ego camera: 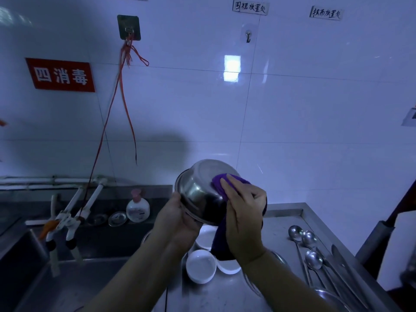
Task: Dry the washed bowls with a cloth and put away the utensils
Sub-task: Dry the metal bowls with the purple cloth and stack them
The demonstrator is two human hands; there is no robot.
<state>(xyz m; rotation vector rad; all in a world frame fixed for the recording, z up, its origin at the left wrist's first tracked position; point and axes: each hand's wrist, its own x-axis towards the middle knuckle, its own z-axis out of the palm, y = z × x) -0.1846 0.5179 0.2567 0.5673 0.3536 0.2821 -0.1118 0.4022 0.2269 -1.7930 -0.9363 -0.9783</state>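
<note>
I hold a steel bowl (198, 185) up in front of me, bottom side toward me and tilted. My left hand (177, 217) grips its lower rim. My right hand (243, 212) presses a purple cloth (221, 183) against the bowl's outside; the cloth hangs down below the hand. Under my hands, white bowls (200, 265) lie on the steel counter (286, 212). Several long metal spoons (311, 255) lie to the right on the counter.
A sink (24, 251) with two taps (67, 221) is on the left. A soap bottle (137, 208) and a round metal lid (117, 218) stand behind the sink. A white board (398, 248) leans at the right edge. Red strings hang from a wall hook (128, 28).
</note>
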